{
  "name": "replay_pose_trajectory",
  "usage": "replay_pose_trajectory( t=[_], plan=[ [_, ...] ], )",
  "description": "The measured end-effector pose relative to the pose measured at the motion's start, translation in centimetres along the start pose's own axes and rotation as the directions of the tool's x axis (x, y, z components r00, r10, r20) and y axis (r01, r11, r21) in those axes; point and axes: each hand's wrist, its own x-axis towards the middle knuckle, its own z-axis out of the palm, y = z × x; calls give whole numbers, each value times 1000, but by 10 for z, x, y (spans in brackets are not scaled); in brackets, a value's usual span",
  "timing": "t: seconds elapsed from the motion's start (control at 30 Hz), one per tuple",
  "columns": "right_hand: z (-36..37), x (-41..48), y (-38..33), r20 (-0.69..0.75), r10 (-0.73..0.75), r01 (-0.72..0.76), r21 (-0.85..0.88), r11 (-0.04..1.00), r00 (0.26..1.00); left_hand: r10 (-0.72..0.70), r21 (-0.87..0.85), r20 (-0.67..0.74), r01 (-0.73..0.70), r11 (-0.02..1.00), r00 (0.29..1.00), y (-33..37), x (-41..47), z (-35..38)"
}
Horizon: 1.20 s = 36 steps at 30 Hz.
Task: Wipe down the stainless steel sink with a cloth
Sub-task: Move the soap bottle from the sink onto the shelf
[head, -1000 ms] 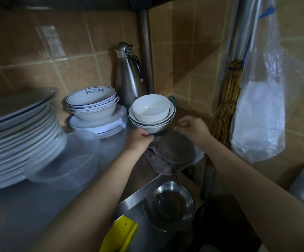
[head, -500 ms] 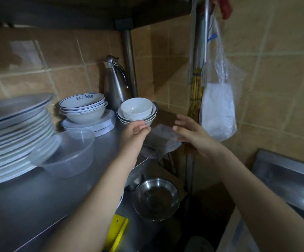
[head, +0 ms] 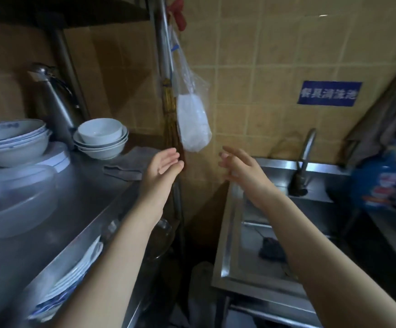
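Note:
A grey cloth lies folded on the steel shelf, just right of a stack of white bowls. My left hand hovers open beside the cloth's right edge, holding nothing. My right hand is open too, fingers spread, above the left rim of the stainless steel sink. The sink basin sits at the lower right with a dark object lying in it and a faucet at its back.
Plates, blue-rimmed bowls, a clear plastic tub and a steel jug crowd the shelf. A plastic bag and broom hang on the post between shelf and sink. A blue detergent bottle stands at the right.
Both hands have come off the cloth, which stays on the shelf. My view and my right hand have swung right, bringing the sink and faucet into sight.

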Motion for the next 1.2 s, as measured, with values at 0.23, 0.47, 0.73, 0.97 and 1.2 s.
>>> replay_pose_trajectory(
  t=[0.23, 0.47, 0.73, 0.97, 1.2],
  plan=[
    [-74, -72, -27, -255, -5, -13, -69, 998, 967, -37, -100, 269, 66, 993, 963, 3, -32, 71],
    [-137, -126, -38, -515, -19, -1, -39, 999, 857, -61, -142, 392, 126, 982, 918, -8, -52, 139],
    [-228, -173, -35, -611, -23, -8, -47, 999, 791, -103, -148, 477, 195, 970, 873, -14, -90, 244],
    [-327, -207, -33, -636, 44, -87, -36, 996, 770, -135, -116, 516, 224, 968, 846, -20, -121, 340],
    [-403, -225, -14, -659, 132, -171, 5, 985, 741, -175, -98, 555, 273, 957, 813, -48, -137, 416]
  ],
)
